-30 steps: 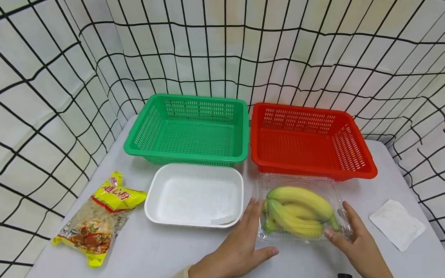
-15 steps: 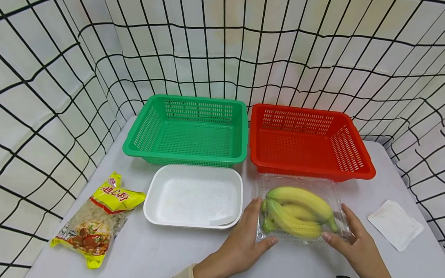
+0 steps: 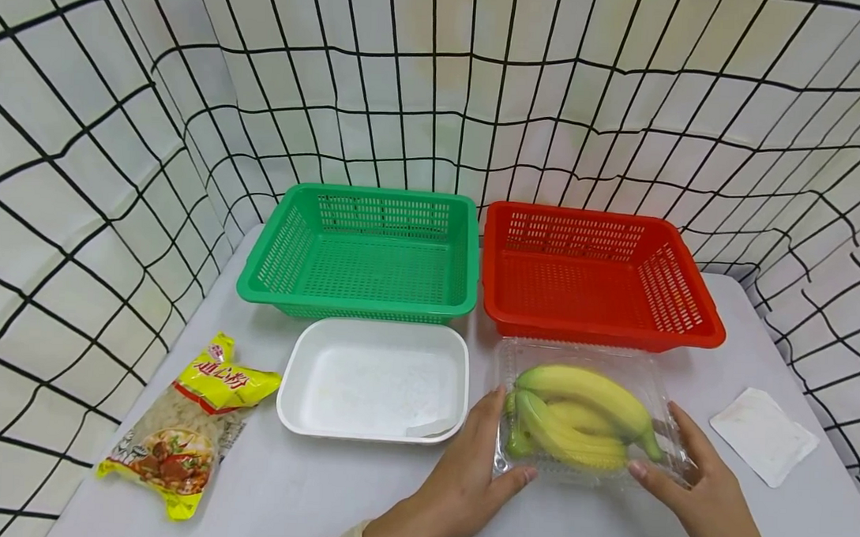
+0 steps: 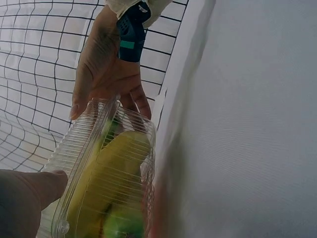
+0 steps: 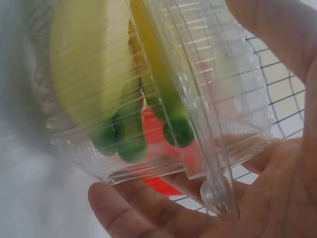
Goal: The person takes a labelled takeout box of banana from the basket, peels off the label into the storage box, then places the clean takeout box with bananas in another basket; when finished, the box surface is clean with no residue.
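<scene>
Two hands, the left hand point(image 3: 465, 475) and the right hand point(image 3: 700, 483), now grip the ends of the clear box point(image 3: 581, 416) of bananas point(image 3: 581, 412), lying long from left to right just near the red basket point(image 3: 600, 274), its near edge lifted since before.

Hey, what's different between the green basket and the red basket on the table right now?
The green basket sits at the back left, behind the white tray; the red basket sits at the back right, behind the clear box of bananas that both hands grip. They differ in colour, and the red one looks slightly wider. Both are slotted plastic, rectangular, upright, side by side, and hold nothing.
</scene>
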Demonstrator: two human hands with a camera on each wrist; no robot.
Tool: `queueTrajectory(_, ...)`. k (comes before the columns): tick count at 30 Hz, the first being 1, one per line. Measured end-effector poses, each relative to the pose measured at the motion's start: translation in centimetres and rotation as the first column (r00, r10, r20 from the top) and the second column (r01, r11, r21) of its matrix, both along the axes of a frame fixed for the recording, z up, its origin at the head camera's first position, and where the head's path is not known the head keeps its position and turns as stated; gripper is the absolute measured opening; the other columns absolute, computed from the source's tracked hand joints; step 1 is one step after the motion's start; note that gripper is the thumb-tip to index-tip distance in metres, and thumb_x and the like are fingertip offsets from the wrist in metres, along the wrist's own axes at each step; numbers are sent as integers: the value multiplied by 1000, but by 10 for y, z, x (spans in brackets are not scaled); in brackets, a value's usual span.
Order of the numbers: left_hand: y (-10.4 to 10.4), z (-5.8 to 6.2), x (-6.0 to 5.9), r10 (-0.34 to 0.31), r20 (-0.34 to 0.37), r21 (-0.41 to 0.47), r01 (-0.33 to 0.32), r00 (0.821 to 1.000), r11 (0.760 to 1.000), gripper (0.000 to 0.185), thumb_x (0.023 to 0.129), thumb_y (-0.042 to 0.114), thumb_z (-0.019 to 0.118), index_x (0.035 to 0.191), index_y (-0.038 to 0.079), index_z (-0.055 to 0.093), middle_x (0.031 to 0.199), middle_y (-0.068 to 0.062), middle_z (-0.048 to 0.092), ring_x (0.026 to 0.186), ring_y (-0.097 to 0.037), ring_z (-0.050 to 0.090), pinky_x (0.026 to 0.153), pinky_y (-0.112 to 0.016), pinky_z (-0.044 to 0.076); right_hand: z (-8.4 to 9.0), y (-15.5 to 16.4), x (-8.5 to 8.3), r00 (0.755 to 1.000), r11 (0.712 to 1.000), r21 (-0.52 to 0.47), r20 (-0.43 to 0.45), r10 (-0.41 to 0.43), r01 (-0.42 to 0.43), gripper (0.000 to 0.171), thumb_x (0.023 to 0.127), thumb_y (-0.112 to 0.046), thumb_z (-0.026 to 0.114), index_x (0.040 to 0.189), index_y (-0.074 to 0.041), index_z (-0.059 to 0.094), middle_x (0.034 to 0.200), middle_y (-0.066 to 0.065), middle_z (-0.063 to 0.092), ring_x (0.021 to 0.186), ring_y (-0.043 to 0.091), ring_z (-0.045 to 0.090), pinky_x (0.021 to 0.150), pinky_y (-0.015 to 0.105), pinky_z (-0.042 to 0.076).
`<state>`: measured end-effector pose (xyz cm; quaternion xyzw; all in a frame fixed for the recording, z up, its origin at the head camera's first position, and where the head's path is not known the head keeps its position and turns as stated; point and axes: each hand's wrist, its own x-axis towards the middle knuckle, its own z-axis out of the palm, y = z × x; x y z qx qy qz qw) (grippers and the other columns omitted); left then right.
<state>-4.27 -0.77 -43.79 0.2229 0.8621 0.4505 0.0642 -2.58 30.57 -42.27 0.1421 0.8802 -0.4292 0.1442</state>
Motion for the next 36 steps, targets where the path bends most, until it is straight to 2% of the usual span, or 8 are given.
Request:
queueTrajectory(7, -8, 20, 7, -22, 41, 16, 21, 999, 1000, 94, 100, 39, 70, 167, 9, 11, 168, -10, 25, 152, -27, 35, 120, -47, 37, 15, -1, 6, 998, 999, -11, 55, -39, 40, 109, 94, -52, 74, 168, -33, -4, 167, 30, 17, 137, 57, 39, 91, 54, 59)
queueTrajectory(12, -18, 35, 9, -29, 23, 56, 28, 999, 998, 93, 101, 42, 69, 168, 12, 11, 168, -6, 25, 151, -26, 36, 119, -48, 37, 29, -4, 11, 1000, 1000, 28, -28, -8, 8, 105, 96, -47, 74, 169, -30, 0, 161, 32, 29, 123, 49, 57, 79, 35, 62)
queueTrajectory(15, -25, 45, 8, -23, 16, 73, 22, 1000, 997, 94, 100, 43, 70, 168, 17, 11, 168, -2, 26, 150, -24, 38, 118, -49, 39, 39, -10, 10, 998, 999, 32, -63, -2, 4, 104, 96, -45, 74, 169, -30, 2, 160, 31, 31, 121, 49, 57, 76, 31, 62)
queueTrajectory(19, -35, 59, 5, 3, -3, 72, -3, 1000, 997, 95, 98, 43, 73, 168, 24, 12, 165, 4, 30, 143, -20, 46, 113, -48, 45, 53, -22, 6, 992, 1000, 23, -126, 19, -16, 100, 97, -41, 74, 170, -25, 7, 159, 30, 33, 125, 56, 54, 75, 33, 63)
queueTrajectory(21, -40, 64, 2, 21, -15, 76, -19, 1000, 997, 95, 96, 43, 75, 168, 27, 14, 162, 6, 34, 137, -18, 50, 110, -47, 48, 60, -28, 4, 985, 999, 27, -166, 39, -35, 98, 97, -38, 74, 170, -23, 10, 157, 29, 36, 124, 56, 56, 74, 30, 62)
queueTrajectory(24, -49, 73, -3, 43, -20, 80, -41, 999, 996, 95, 94, 44, 76, 167, 28, 18, 160, 6, 37, 129, -15, 55, 104, -44, 53, 70, -39, -2, 977, 998, 35, -203, 57, -51, 100, 96, -40, 76, 170, -21, 11, 161, 28, 35, 124, 58, 55, 74, 33, 63)
queueTrajectory(29, -63, 87, -15, 82, 22, 84, -84, 996, 993, 95, 93, 45, 77, 167, 27, 20, 160, 10, 36, 119, -13, 59, 94, -37, 58, 83, -59, -16, 960, 998, -15, -274, 62, -69, 100, 93, -41, 79, 169, -28, 15, 166, 25, 29, 123, 59, 55, 72, 44, 64)
queueTrajectory(36, -88, 102, -37, 145, 21, 38, -145, 989, 989, 95, 92, 44, 78, 167, 27, 23, 165, 7, 33, 124, -19, 59, 96, -41, 57, 99, -79, -44, 927, 986, -46, -351, 136, -162, 89, 95, -39, 76, 167, -29, 24, 158, 18, 41, 121, 46, 59, 76, 39, 63)
